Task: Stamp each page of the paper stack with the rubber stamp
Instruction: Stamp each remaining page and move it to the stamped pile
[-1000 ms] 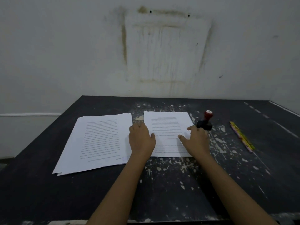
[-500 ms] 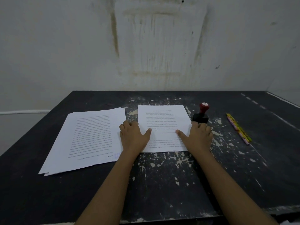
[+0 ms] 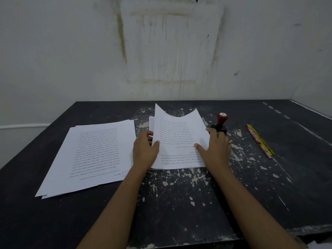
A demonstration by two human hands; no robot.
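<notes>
Red-knobbed black stamp (image 3: 220,124), white pages (image 3: 177,141), paint-flecked black table (image 3: 179,203)

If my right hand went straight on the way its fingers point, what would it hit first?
Most likely the rubber stamp: your right hand, at the right edge of the top sheet, points away from you, and the stamp's black base stands just beyond its fingertips. They may already touch.

Two bare forearms are seen, uncovered from the wrists to the frame's lower edge. Left hand (image 3: 144,151) and right hand (image 3: 216,150) are likewise uncovered. Finer detail is lost in dim light.
</notes>
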